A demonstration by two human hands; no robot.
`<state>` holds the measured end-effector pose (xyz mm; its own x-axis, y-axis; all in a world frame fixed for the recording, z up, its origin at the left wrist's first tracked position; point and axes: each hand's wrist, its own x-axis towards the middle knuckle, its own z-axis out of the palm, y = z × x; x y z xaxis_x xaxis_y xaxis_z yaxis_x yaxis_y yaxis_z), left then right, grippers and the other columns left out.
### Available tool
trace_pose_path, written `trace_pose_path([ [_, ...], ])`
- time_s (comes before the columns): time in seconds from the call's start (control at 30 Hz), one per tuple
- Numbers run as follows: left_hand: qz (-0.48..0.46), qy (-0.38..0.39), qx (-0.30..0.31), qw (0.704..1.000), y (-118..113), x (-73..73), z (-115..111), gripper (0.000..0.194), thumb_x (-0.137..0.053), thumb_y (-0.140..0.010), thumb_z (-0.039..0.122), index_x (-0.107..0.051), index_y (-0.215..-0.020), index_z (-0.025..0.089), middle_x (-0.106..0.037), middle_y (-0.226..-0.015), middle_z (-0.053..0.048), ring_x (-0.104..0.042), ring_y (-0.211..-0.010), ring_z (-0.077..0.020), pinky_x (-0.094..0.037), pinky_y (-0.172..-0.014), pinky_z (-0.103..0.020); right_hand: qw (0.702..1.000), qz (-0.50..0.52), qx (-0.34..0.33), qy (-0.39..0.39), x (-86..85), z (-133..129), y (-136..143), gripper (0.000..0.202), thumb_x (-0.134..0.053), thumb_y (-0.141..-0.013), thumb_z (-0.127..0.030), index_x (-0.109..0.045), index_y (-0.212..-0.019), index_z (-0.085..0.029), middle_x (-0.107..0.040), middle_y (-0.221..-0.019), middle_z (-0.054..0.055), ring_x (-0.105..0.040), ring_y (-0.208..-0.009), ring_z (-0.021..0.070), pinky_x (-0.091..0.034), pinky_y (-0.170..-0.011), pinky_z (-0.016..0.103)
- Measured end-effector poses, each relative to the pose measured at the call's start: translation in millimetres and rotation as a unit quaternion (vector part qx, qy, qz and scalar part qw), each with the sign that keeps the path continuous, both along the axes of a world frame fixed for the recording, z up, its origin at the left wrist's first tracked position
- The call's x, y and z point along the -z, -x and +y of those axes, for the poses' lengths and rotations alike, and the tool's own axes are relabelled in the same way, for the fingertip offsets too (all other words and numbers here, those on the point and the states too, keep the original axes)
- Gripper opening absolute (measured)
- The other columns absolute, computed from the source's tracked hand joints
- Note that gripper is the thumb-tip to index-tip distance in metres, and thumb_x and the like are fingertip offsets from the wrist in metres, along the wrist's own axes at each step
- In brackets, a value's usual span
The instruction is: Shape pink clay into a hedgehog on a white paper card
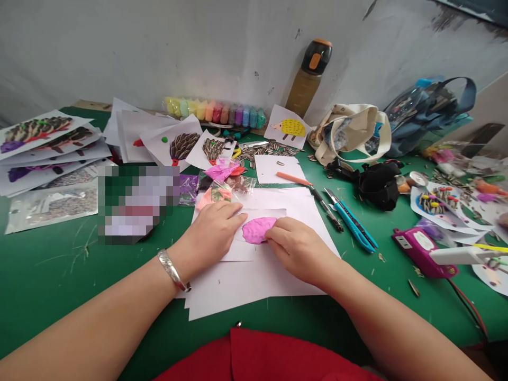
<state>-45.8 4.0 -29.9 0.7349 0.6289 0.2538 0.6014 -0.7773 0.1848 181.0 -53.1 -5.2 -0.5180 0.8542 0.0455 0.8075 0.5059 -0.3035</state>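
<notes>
A flattened oval of pink modelling clay (pixel 257 230) lies on a small white paper (pixel 242 254), which rests on larger white sheets (pixel 234 296). My left hand (pixel 216 233) lies on the left part of the small paper, fingers stretched out, holding it down. At the clay's right edge, the fingers of my right hand (pixel 291 243) are curled and pressed together against it. A small dark spot shows under those fingertips; what they grip, if anything, is hidden. Just beyond the paper sit opened bags of pink clay (pixel 222 170) and orange clay (pixel 214 197).
Right of the sheets lie a pen (pixel 327 209) and a blue cutter (pixel 351 219). A magenta glue gun (pixel 424 251) is farther right. Sunflower seeds (pixel 270 153), hedgehog pictures (pixel 291 129), clay packs (pixel 218 112) and a bottle (pixel 305 84) stand toward the wall.
</notes>
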Motion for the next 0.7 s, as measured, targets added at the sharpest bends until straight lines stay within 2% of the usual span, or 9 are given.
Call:
trace_pose_path([
  [0.7, 0.02, 0.012, -0.004, 1.0, -3, -6.7, -1, 0.026, -0.048, -0.092, 0.007, -0.069, -0.105, 0.016, -0.064, -0.111, -0.012, -0.056, -0.098, -0.026, -0.046, -0.085, -0.041, 1.0, 0.017, 0.0, -0.021, 5.9, 1, 14, 0.028, -0.043, -0.095, -0.009, -0.068, -0.083, -0.014, -0.06, -0.079, 0.008, -0.052, -0.077, 0.0205, -0.039, -0.07, 0.032],
])
